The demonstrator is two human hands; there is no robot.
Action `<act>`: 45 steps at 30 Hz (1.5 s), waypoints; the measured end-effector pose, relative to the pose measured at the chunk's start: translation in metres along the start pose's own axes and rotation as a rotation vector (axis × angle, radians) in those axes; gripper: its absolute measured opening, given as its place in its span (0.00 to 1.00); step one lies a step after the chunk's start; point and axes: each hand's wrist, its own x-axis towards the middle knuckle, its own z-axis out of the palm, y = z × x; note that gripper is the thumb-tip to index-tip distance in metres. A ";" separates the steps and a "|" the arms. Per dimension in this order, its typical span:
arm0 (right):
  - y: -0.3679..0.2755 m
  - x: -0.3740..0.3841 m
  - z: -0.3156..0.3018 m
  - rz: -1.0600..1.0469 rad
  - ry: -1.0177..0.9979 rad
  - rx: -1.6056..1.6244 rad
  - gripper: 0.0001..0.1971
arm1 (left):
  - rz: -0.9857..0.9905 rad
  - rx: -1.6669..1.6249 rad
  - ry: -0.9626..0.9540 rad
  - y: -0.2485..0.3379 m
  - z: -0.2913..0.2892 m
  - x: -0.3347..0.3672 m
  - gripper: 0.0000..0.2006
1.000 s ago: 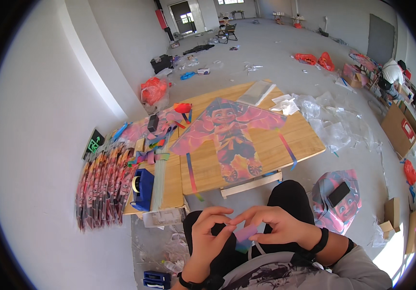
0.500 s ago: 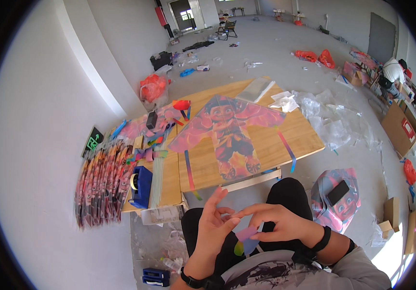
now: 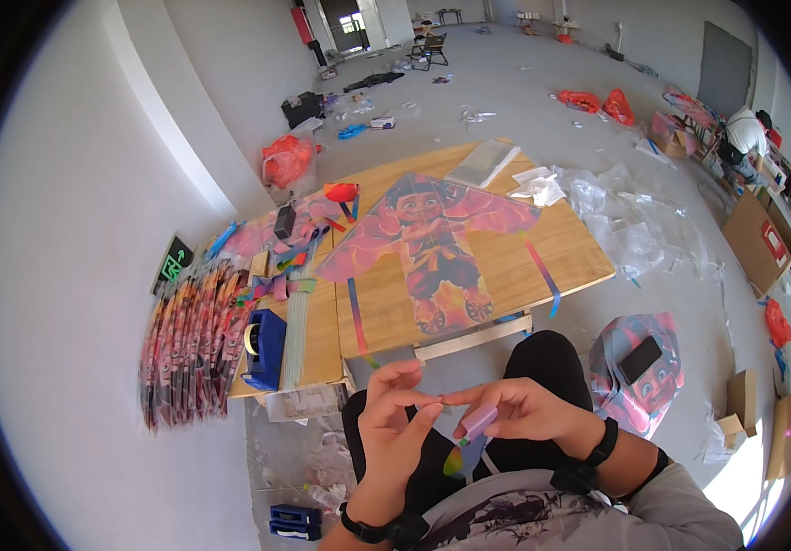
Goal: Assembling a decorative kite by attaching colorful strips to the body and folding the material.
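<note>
Over my lap, my left hand [image 3: 392,424] has its thumb and a finger pinched together, and whatever lies between them is too small to make out. My right hand [image 3: 533,411] is closed on a ribbon [image 3: 478,421] of purple shading to green, its lower end hanging toward my lap. The right index fingertip meets the left hand's pinch. Beyond my hands, a kite [image 3: 439,257] printed with a cartoon figure lies spread on the wooden table [image 3: 552,271], a coloured ribbon tail hanging from each side.
A blue tape dispenser [image 3: 265,349], thin pale rods [image 3: 300,321] and a row of folded printed kites [image 3: 195,344] are at the left. A phone [image 3: 640,360] rests on another printed sheet [image 3: 657,399] at right. Clear plastic wrap [image 3: 621,220] litters the floor; a co-worker [image 3: 745,138] bends far right.
The ribbon in my right hand has turned and its upper part now looks folded over. My left fingers have curled in more, and the view has shifted slightly.
</note>
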 end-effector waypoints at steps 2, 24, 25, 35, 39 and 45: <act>0.000 0.000 0.002 0.010 -0.006 0.113 0.11 | 0.057 -0.006 0.042 0.001 0.002 0.002 0.06; -0.014 0.015 0.019 0.021 0.377 -0.439 0.09 | 0.076 0.174 -0.186 0.014 0.000 0.015 0.51; -0.012 0.014 0.018 0.020 0.388 -0.406 0.09 | 0.077 0.173 -0.187 0.015 0.001 0.016 0.51; -0.018 0.011 0.012 0.012 0.491 -0.441 0.06 | 0.114 0.125 -0.153 0.032 -0.001 0.024 0.37; -0.018 0.005 0.002 0.011 0.524 -0.409 0.06 | -0.044 -0.028 -0.149 0.041 -0.013 0.030 0.31; -0.037 0.004 -0.004 -0.067 0.359 -0.289 0.07 | -0.202 -0.076 -0.344 0.056 -0.023 0.034 0.29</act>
